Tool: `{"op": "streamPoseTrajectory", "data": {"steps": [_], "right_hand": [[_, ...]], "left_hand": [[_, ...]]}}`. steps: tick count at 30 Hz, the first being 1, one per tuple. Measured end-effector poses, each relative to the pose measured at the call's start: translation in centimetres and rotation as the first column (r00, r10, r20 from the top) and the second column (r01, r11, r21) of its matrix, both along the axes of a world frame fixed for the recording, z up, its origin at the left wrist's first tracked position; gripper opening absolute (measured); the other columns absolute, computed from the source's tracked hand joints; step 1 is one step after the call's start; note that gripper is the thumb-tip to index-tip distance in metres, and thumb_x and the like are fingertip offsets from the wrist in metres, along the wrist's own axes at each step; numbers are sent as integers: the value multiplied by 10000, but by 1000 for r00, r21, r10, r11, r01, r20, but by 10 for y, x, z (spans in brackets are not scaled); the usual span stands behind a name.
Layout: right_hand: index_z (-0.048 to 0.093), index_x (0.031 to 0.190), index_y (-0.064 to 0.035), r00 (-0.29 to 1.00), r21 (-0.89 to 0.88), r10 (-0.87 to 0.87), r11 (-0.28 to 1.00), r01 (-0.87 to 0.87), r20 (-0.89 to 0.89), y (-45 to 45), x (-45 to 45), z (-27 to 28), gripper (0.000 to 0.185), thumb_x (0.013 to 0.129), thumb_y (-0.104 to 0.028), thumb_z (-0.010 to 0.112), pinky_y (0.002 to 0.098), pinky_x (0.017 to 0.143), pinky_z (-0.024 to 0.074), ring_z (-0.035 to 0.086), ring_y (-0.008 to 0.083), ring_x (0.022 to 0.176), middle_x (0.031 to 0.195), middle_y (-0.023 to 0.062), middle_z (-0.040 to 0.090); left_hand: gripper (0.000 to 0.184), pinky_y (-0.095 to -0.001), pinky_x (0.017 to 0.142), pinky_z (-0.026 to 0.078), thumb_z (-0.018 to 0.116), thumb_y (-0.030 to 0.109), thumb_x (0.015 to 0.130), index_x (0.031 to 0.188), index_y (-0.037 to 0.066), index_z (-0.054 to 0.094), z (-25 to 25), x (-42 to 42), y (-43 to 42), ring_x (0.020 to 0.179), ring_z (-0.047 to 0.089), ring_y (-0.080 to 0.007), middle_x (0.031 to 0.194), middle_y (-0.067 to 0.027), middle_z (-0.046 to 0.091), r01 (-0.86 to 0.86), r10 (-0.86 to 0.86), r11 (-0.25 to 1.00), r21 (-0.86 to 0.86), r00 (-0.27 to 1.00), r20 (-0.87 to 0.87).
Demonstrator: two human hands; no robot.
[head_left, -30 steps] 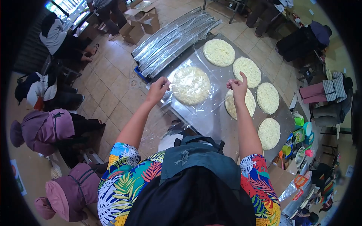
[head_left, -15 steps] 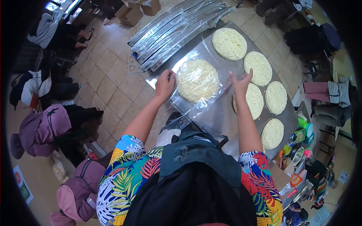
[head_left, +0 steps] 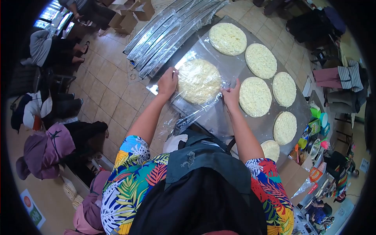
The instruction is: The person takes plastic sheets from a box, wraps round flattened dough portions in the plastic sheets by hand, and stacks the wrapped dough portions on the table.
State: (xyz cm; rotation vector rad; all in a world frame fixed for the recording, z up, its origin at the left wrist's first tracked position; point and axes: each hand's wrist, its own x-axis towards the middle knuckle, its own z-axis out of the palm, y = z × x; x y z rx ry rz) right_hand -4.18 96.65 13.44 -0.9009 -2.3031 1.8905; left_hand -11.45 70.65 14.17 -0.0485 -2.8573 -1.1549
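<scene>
presently, left hand point(head_left: 167, 82) and right hand point(head_left: 231, 95) grip clear film point(head_left: 192, 113), a pale disc point(head_left: 199, 81) between them. a second disc point(head_left: 255, 96) lies outboard of the right hand.

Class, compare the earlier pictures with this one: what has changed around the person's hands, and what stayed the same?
The right hand has moved inward, away from the uncovered pale rounds, to the right edge of the film-covered round. Its fingers are now at the clear film there; whether they grip it is unclear. The left hand stays by that round's left edge, and the rounds keep their layout.
</scene>
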Motion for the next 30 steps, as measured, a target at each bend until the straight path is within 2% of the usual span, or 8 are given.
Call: {"op": "streamPoseTrajectory", "data": {"steps": [6, 8, 14, 20, 22, 25, 28, 30], "right_hand": [[158, 1447, -67, 1000, 49, 12, 999, -12, 9, 0, 0, -4, 899, 723, 34, 680, 253, 612, 441, 511, 111, 649, 716, 27, 517], [140, 1447, -65, 1000, 27, 8, 1000, -8, -6, 0, 1, -4, 906, 735, 33, 691, 247, 625, 454, 549, 116, 653, 718, 49, 577], [192, 1439, -69, 996, 121, -81, 989, 84, -32, 20, 17, 3, 904, 727, -101, 748, 270, 655, 473, 547, 141, 697, 780, 51, 548], [566, 1132, -34, 925, 321, -365, 867, 380, -108, 135, 83, 0, 331, 848, -176, 659, 236, 646, 448, 530, 99, 729, 862, 48, 584], [579, 1115, -44, 887, 260, -457, 851, 457, -64, 185, 104, -17, 321, 863, -234, 640, 240, 651, 447, 538, 104, 741, 873, 44, 593], [591, 1102, -65, 830, 85, -545, 838, 538, 117, 213, 105, -16, 354, 887, -346, 596, 257, 661, 445, 556, 118, 763, 896, 34, 610], [589, 1100, -78, 840, -18, -488, 862, 507, 238, 229, 94, -16, 470, 890, -494, 526, 286, 662, 442, 579, 142, 788, 917, 25, 619], [592, 1077, -81, 818, -27, -456, 868, 495, 351, 232, 82, -12, 503, 881, -537, 510, 271, 633, 423, 568, 133, 761, 885, 21, 617]], "left_hand": [[337, -454, 917, 366, 484, 155, 862, 1194, 114, 533, 29, 19, 21, 1141, 474, -310, 1201, -114, 525, -6, -72, 954, -298, 965, -251], [471, -555, 1012, 271, 541, 327, 862, 1294, 151, 477, 13, 29, 38, 1256, 376, -366, 1315, -149, 451, 347, -398, 887, -304, 909, -122], [1000, -716, 1015, -12, 581, 763, 631, 1429, 208, 349, 15, 52, 66, 1410, 3, -404, 1530, -151, 135, 469, -537, 739, -484, 843, -4], [992, -658, 1056, 42, 584, 714, 686, 1419, 95, 329, 56, 61, 98, 1398, 88, -395, 1506, -188, 175, 442, -545, 764, -469, 832, -102], [884, -504, 1110, 130, 555, 648, 782, 1387, 37, 352, 56, 71, 127, 1369, 206, -340, 1459, -208, 258, 667, -711, 678, 310, 702, 45], [810, -380, 1065, 289, 438, 599, 893, 1358, -57, 350, 36, 93, 190, 1255, 408, -339, 1348, -244, 414, 336, -675, 668, 664, 648, 352], [801, -401, 1042, 308, 357, 623, 915, 1328, -64, 388, -13, 89, 244, 1200, 460, -303, 1297, -220, 471, -118, -295, 812, 572, 762, 576], [806, -397, 1042, 307, 330, 630, 918, 1330, -61, 387, 0, 78, 256, 1213, 449, -289, 1316, -206, 462, -201, -330, 739, 643, 724, 606]]}}
